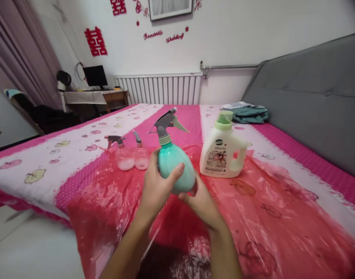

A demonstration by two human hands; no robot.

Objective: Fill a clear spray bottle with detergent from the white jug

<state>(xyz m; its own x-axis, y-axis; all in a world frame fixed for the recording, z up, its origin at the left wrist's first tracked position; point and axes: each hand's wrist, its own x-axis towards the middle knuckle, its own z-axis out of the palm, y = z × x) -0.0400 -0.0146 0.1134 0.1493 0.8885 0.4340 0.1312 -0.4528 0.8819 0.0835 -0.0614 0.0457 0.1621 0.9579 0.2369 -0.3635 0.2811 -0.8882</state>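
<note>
A teal spray bottle [180, 164] with a grey trigger head and pale green trigger is held up in the middle, tilted to the left. My left hand [158, 184] wraps its left side, the thumb across the front. At the lower right of the bottle, my right hand [202, 201] grips near its base. A cream detergent jug [218, 155] with a green cap stands just to the right. Behind my left hand are two clear spray bottles, one with a dark trigger head [125, 159] and one with a grey head [141, 158], each with whitish liquid or foam.
Red plastic sheeting [107, 209] covers the near part of the bed [75, 135]. Folded green cloth [250, 114] lies by the grey headboard [305, 85]. A radiator [160, 88] and a desk with a monitor [95, 76] are at the back.
</note>
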